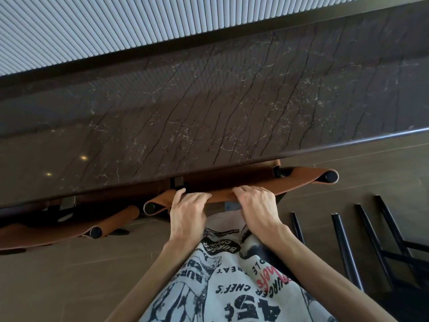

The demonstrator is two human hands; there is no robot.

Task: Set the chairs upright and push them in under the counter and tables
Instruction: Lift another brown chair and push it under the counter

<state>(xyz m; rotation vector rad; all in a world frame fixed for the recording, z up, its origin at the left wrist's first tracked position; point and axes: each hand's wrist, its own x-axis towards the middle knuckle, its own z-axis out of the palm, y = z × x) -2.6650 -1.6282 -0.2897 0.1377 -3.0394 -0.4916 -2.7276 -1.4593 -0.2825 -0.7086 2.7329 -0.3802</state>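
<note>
Head view: left hand (186, 211) and right hand (256, 206) both clasp the top of the tan chair backrest (301, 180) at the dark marble table (209, 112) edge; a toppled chair's black legs (343, 242) lie at four o'clock.

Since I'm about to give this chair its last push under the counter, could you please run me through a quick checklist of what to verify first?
1. Both hands on the backrest: ok. The left hand and the right hand both rest on the top edge of the brown chair.
2. Chair upright: ok, its backrest runs level along the counter edge.
3. Seat already under the counter: ok, only the backrest shows.
4. Gap to the neighbouring chair on the left: ok, their backrest ends are apart.
5. Legs clear underneath: cannot tell, hidden by the counter.
6. All chairs upright: not ok, black chair legs lie tipped on the floor at the right.
</note>
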